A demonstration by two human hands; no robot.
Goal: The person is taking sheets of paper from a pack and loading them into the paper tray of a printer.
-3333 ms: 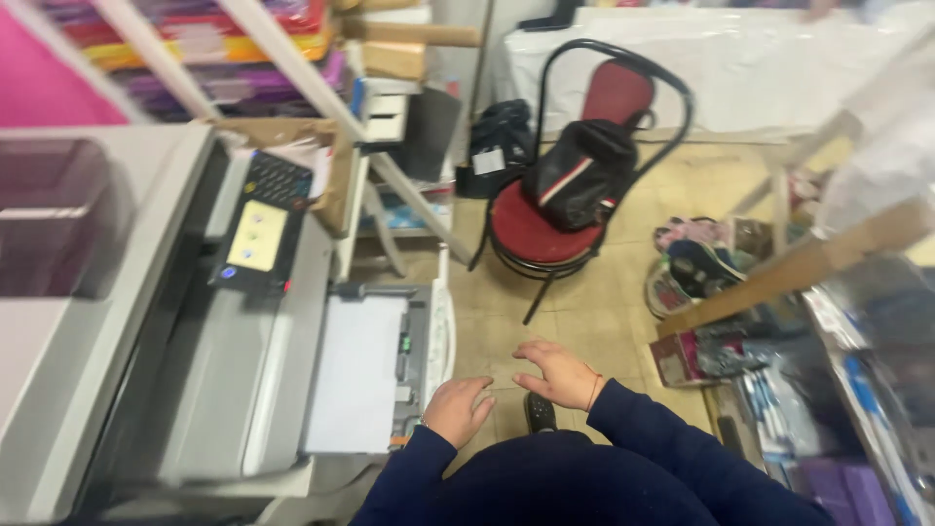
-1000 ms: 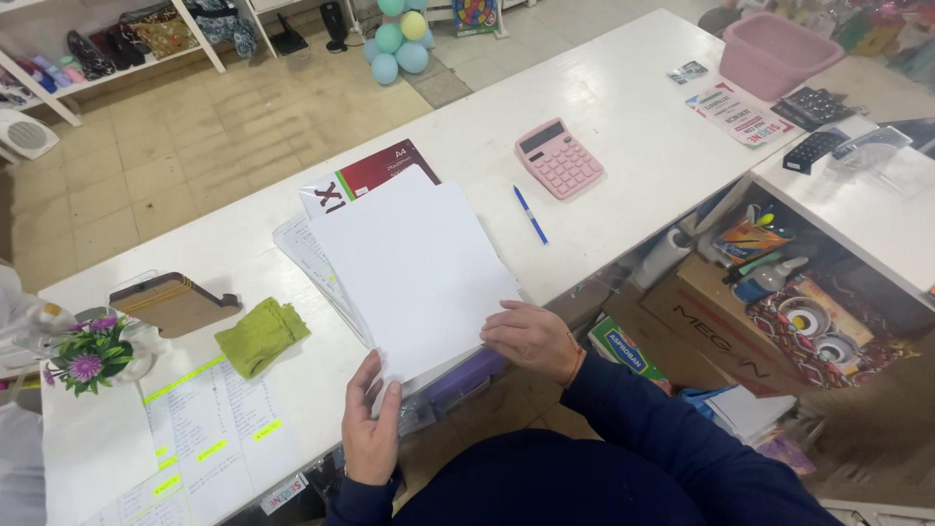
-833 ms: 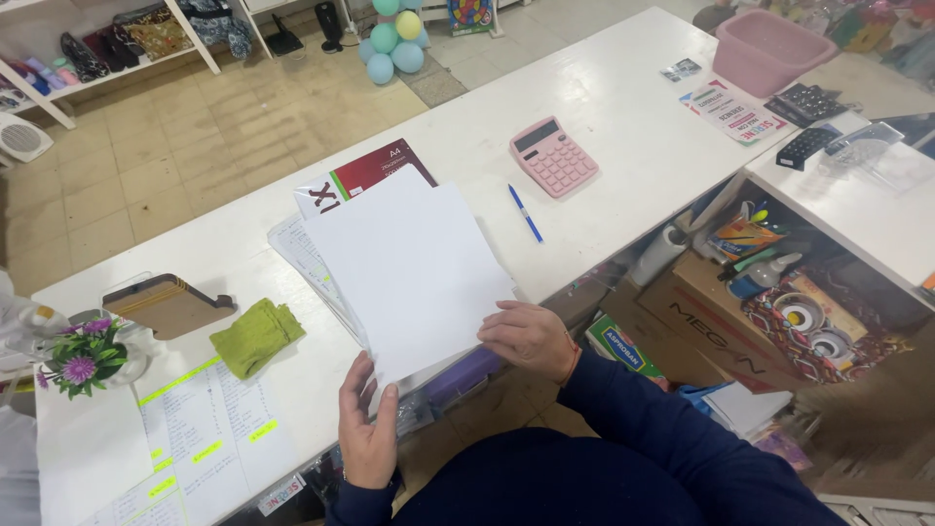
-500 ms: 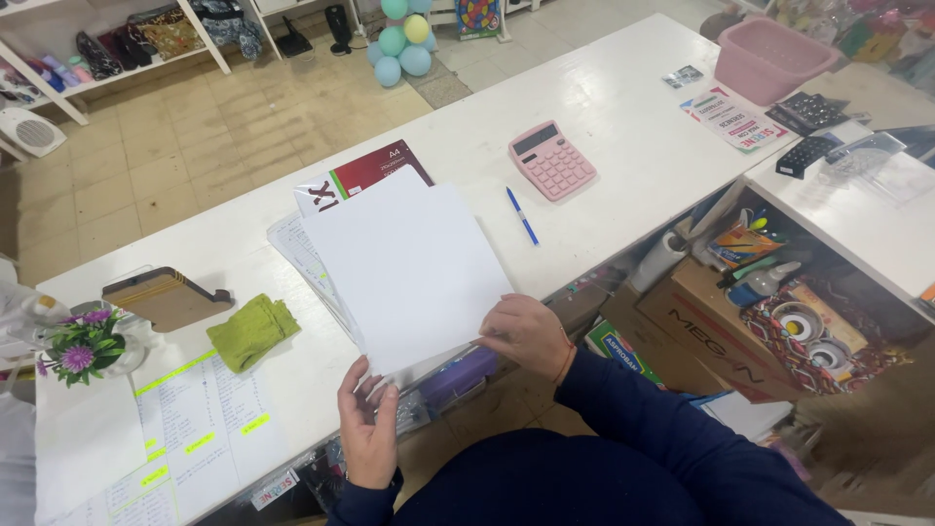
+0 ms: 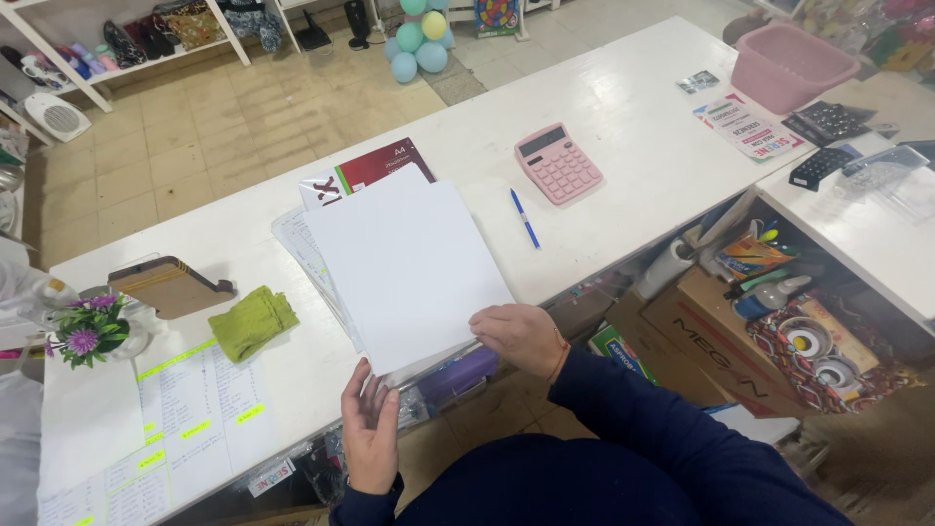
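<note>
A stack of white paper sheets (image 5: 404,263) lies on the white counter (image 5: 604,107), its near edge over the counter's front. My right hand (image 5: 521,336) grips the stack's near right corner. My left hand (image 5: 370,429) is below the near left corner, fingers spread, touching the underside of the sheets. Under the stack lie more printed sheets and a dark red paper pack (image 5: 375,168).
A pink calculator (image 5: 557,163) and a blue pen (image 5: 524,218) lie right of the stack. A green cloth (image 5: 252,322), a brown stand (image 5: 168,285) and a flower pot (image 5: 88,331) sit at left. A pink basin (image 5: 791,66) is far right. Shelves of supplies are under the counter.
Earlier I faced a printer near a chair; since then the view is the counter. Over the last second my left hand slid right under the stack's corner; the stack barely moved.
</note>
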